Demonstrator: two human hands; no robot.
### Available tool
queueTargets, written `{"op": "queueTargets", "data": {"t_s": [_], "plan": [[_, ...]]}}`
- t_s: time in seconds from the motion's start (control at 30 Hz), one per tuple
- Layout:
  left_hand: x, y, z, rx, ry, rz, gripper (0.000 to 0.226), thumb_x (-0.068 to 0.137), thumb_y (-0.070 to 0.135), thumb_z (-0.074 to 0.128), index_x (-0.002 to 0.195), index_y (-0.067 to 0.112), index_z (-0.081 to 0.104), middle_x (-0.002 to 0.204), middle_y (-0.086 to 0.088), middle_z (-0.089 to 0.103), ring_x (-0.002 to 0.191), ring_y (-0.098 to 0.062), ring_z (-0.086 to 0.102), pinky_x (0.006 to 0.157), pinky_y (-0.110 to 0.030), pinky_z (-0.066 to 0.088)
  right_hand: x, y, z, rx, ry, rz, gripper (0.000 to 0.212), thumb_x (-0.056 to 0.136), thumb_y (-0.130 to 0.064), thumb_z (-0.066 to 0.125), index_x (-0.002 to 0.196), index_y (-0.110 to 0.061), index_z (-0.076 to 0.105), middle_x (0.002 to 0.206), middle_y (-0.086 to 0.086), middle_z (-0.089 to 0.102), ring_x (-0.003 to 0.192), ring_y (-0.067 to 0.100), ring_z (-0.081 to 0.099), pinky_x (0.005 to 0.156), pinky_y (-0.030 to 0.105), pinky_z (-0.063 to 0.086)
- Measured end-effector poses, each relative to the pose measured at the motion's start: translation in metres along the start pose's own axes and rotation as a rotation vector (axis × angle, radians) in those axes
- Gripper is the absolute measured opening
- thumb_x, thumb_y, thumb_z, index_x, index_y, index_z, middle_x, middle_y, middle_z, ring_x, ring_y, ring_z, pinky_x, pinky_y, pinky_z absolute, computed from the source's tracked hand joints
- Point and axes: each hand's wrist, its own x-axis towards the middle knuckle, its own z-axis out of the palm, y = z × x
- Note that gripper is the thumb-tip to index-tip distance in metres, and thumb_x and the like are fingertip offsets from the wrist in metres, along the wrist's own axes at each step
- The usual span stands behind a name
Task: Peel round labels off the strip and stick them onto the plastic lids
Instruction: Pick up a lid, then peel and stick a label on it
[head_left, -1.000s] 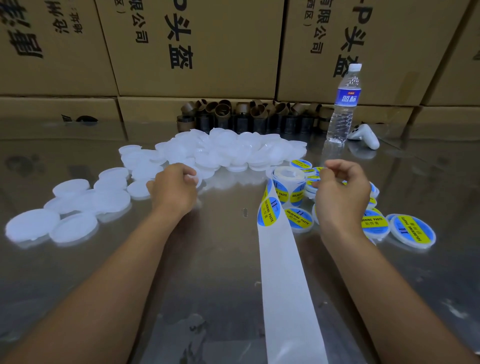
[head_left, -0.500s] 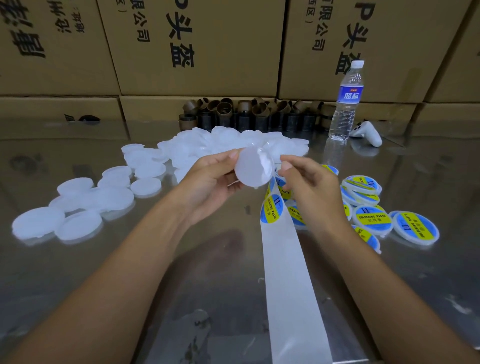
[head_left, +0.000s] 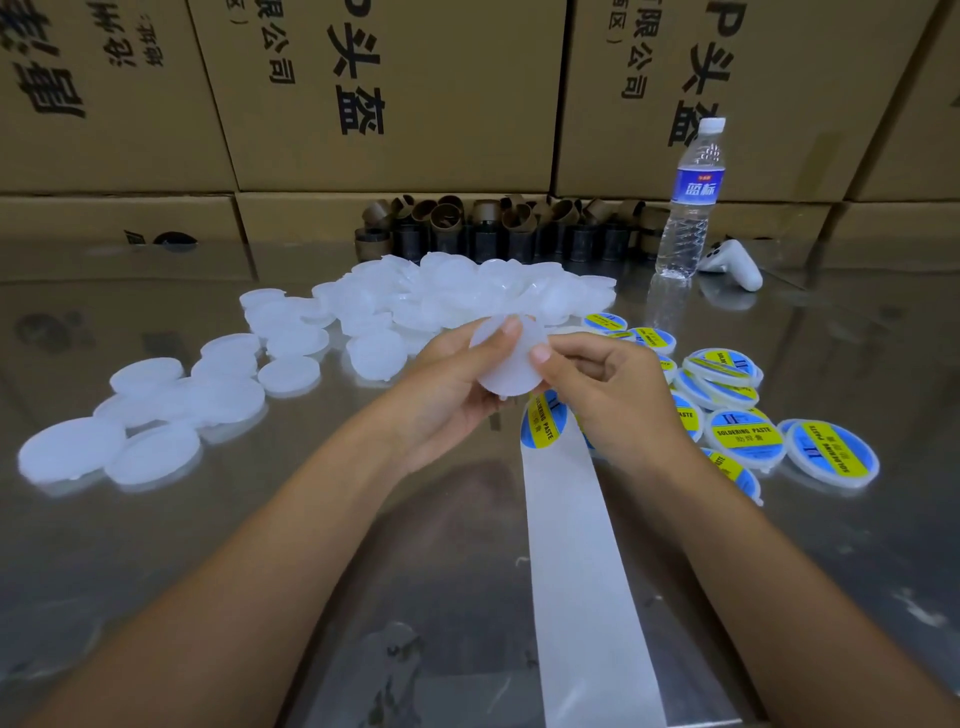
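Note:
A white plastic lid (head_left: 506, 364) is held up between both hands above the table. My left hand (head_left: 447, 387) grips its left edge, index finger over the top rim. My right hand (head_left: 605, 389) has its thumb on the lid's right face and its fingers curled behind. Just below the lid, a round blue and yellow label (head_left: 543, 421) sits on the white backing strip (head_left: 576, 561), which runs toward me. Bare white lids (head_left: 457, 296) lie heaped behind the hands and scattered to the left. Labelled lids (head_left: 743, 439) lie to the right.
A water bottle (head_left: 688, 208) and a white controller (head_left: 735, 262) stand at the back right. Brown cardboard cores (head_left: 498, 228) line the back. Cardboard boxes (head_left: 389, 104) wall off the far side. The table top (head_left: 260, 545) is shiny metal.
My left hand picked a bare lid from the pile and raised it to the centre. My right hand left the labelled lids and came to the raised lid.

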Motion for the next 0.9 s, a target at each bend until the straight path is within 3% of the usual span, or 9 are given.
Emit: {"op": "queueTargets", "data": {"t_s": [0.13, 0.2, 0.27, 0.33, 0.47, 0.6, 0.67, 0.77, 0.9], "plan": [[0.0, -0.005, 0.004, -0.029, 0.012, -0.007, 0.028, 0.082, 0.032, 0.058, 0.103, 0.015, 0.065, 0.087, 0.002, 0.066, 0.067, -0.006, 0.06, 0.055, -0.018, 0.046, 0.0, 0.001, 0.001, 0.024, 0.038, 0.005, 0.003, 0.086, -0.02, 0.067, 0.083, -0.02, 0.069, 0.078, 0.024, 0.068, 0.079, 0.037, 0.066, 0.082, 0.043, 0.052], [0.001, -0.004, 0.001, -0.072, 0.055, -0.015, 0.02, 0.088, 0.026, 0.056, 0.1, 0.014, 0.066, 0.078, 0.006, 0.067, 0.063, -0.005, 0.058, 0.054, -0.019, 0.045, 0.002, 0.005, 0.0, -0.047, 0.143, -0.014, 0.009, 0.085, -0.025, 0.068, 0.077, -0.025, 0.064, 0.067, 0.017, 0.065, 0.063, 0.025, 0.061, 0.068, 0.031, 0.049], [0.003, -0.005, -0.002, -0.115, 0.106, -0.021, 0.016, 0.092, 0.021, 0.054, 0.099, 0.014, 0.067, 0.07, 0.011, 0.067, 0.061, -0.004, 0.058, 0.055, -0.019, 0.046, 0.003, 0.01, -0.003, -0.223, 0.254, -0.056, 0.015, 0.085, -0.025, 0.068, 0.073, -0.028, 0.058, 0.058, -0.003, 0.059, 0.055, 0.006, 0.053, 0.06, 0.022, 0.044], [0.003, -0.005, -0.004, -0.173, 0.135, -0.028, 0.016, 0.092, 0.018, 0.055, 0.1, 0.013, 0.068, 0.07, 0.01, 0.067, 0.062, -0.005, 0.06, 0.058, -0.02, 0.049, 0.003, 0.014, -0.004, -0.405, 0.285, -0.064, 0.016, 0.083, -0.023, 0.068, 0.076, -0.028, 0.054, 0.059, -0.01, 0.054, 0.057, 0.005, 0.049, 0.061, 0.027, 0.043], [0.004, -0.004, -0.005, -0.234, 0.188, -0.029, 0.014, 0.093, 0.013, 0.054, 0.097, 0.011, 0.068, 0.087, 0.004, 0.064, 0.073, -0.008, 0.063, 0.065, -0.024, 0.055, 0.0, 0.018, -0.003, -0.566, 0.148, -0.009, 0.018, 0.082, -0.022, 0.068, 0.088, -0.027, 0.052, 0.06, -0.012, 0.057, 0.062, 0.007, 0.05, 0.065, 0.033, 0.044], [0.004, -0.004, -0.004, -0.253, 0.208, -0.023, 0.013, 0.094, 0.008, 0.053, 0.097, 0.006, 0.065, 0.095, -0.001, 0.064, 0.075, -0.01, 0.067, 0.065, -0.026, 0.058, 0.001, 0.016, -0.002, -0.485, 0.078, 0.056, 0.021, 0.083, -0.008, 0.065, 0.097, -0.021, 0.058, 0.061, -0.007, 0.059, 0.056, 0.006, 0.049, 0.065, 0.028, 0.046], [0.005, -0.005, -0.004, -0.235, 0.229, -0.031, 0.012, 0.095, 0.007, 0.052, 0.096, 0.004, 0.064, 0.095, -0.006, 0.063, 0.081, -0.016, 0.066, 0.066, -0.028, 0.059, 0.002, 0.012, -0.002, -0.365, 0.087, 0.108, 0.022, 0.084, -0.004, 0.064, 0.101, -0.017, 0.059, 0.064, -0.004, 0.061, 0.053, 0.004, 0.051, 0.057, 0.02, 0.042], [0.006, -0.007, -0.005, -0.188, 0.241, -0.033, 0.014, 0.096, 0.004, 0.049, 0.092, 0.003, 0.063, 0.091, -0.007, 0.069, 0.08, -0.019, 0.071, 0.067, -0.031, 0.06, 0.003, 0.006, -0.003, -0.131, 0.131, 0.163, 0.024, 0.086, 0.003, 0.059, 0.101, -0.016, 0.057, 0.067, -0.005, 0.06, 0.047, -0.001, 0.053, 0.045, 0.01, 0.037], [0.006, -0.009, -0.005, -0.162, 0.258, -0.062, 0.015, 0.098, 0.001, 0.046, 0.098, 0.006, 0.06, 0.081, -0.002, 0.075, 0.077, -0.019, 0.073, 0.061, -0.029, 0.059, 0.004, 0.004, -0.005, 0.017, 0.191, 0.206, 0.029, 0.087, 0.006, 0.057, 0.101, -0.02, 0.056, 0.068, -0.007, 0.058, 0.048, -0.002, 0.051, 0.043, 0.008, 0.036]]}}
